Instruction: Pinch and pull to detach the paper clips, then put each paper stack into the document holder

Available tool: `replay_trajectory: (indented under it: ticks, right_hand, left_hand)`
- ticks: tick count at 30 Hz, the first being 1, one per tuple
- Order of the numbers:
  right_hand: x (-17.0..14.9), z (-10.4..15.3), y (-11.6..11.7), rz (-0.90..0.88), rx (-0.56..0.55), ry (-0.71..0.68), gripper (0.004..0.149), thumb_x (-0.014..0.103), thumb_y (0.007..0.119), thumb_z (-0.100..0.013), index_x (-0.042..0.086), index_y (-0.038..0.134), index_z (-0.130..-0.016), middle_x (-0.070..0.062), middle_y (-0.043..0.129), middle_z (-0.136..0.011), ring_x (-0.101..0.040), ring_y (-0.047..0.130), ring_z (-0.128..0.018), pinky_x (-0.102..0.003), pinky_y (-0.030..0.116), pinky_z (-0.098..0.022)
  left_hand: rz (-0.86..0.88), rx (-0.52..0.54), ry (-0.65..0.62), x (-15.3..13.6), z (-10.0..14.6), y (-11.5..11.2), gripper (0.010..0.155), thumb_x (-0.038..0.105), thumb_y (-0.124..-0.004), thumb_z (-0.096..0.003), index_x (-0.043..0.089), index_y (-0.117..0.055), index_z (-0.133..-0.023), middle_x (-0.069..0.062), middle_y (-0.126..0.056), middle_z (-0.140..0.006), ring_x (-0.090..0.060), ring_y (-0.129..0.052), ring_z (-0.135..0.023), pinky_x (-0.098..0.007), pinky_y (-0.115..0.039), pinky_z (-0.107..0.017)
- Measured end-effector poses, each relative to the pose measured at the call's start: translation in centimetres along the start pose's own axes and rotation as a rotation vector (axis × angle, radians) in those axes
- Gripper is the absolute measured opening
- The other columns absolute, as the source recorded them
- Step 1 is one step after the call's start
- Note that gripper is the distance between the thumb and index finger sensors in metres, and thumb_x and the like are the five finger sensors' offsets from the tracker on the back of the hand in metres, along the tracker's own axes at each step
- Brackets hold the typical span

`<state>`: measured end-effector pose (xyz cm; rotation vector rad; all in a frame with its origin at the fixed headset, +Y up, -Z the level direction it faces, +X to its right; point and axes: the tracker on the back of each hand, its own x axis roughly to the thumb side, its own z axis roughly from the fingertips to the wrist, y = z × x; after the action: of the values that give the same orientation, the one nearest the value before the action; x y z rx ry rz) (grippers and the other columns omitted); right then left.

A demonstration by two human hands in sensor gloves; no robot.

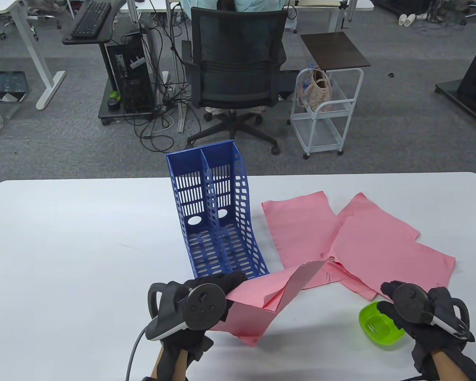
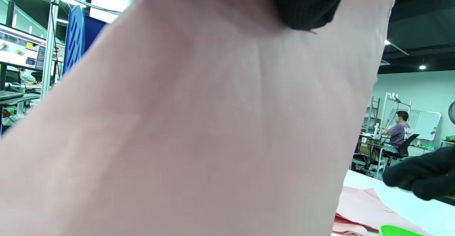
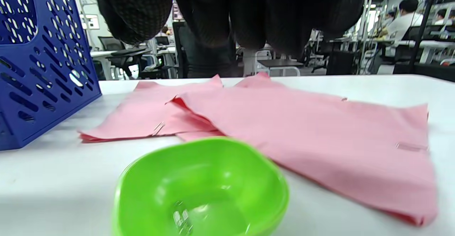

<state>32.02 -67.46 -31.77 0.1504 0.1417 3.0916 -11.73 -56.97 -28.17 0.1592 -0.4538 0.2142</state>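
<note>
My left hand (image 1: 231,281) grips one edge of a pink paper stack (image 1: 261,307) and holds it off the table just in front of the blue document holder (image 1: 218,214). That sheet (image 2: 199,129) fills the left wrist view, with a gloved finger (image 2: 305,5) curled over its top. My right hand (image 1: 389,300) hovers over the green bowl (image 1: 380,327), fingers (image 3: 227,15) hanging loosely and holding nothing. A paper clip (image 3: 180,216) lies in the bowl (image 3: 202,189). More pink stacks (image 1: 297,230) (image 1: 384,250) lie on the table, with clips (image 3: 159,127) (image 3: 408,146) on them.
The holder's two slots are open toward me and hold nothing. The white table (image 1: 71,254) stretches wide to the left. Beyond its far edge stand an office chair (image 1: 236,75) and a white cart (image 1: 325,115).
</note>
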Motion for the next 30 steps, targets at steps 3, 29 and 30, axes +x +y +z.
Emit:
replay_trajectory:
  ticks: [3, 29, 30]
  right_hand:
    - [-0.2, -0.6, -1.1, 0.012, -0.02, 0.0, 0.074, 0.047, 0.064, -0.057, 0.014, 0.037, -0.117, -0.028, 0.034, -0.123, -0.055, 0.036, -0.111, -0.066, 0.036, -0.08]
    - [0.3, -1.4, -3.3, -0.098, -0.2, -0.175, 0.079, 0.051, 0.062, -0.056, 0.013, 0.033, -0.118, -0.03, 0.027, -0.124, -0.06, 0.024, -0.11, -0.069, 0.029, -0.08]
    - [0.2, -1.3, -3.3, -0.098, -0.202, -0.175, 0.079, 0.052, 0.062, -0.056, 0.013, 0.034, -0.118, -0.03, 0.028, -0.124, -0.059, 0.024, -0.11, -0.069, 0.03, -0.08]
  left_hand:
    - [0.006, 0.008, 0.021, 0.1, 0.0, 0.4, 0.044, 0.038, -0.069, -0.0552, 0.028, -0.082, -0.096, 0.0, -0.102, -0.079, -0.017, -0.109, -0.058, -0.034, -0.091, -0.049]
    - [-0.404, 0.083, 0.595, 3.6, -3.0, 9.5, 0.051, 0.029, -0.068, -0.0585, 0.01, -0.073, -0.105, -0.012, -0.099, -0.084, -0.02, -0.114, -0.049, -0.025, -0.099, -0.033]
    - [-0.406, 0.083, 0.609, 3.5, -3.4, 9.4, 0.051, 0.029, -0.067, -0.0593, 0.009, -0.072, -0.106, -0.013, -0.097, -0.085, -0.02, -0.113, -0.05, -0.025, -0.098, -0.034]
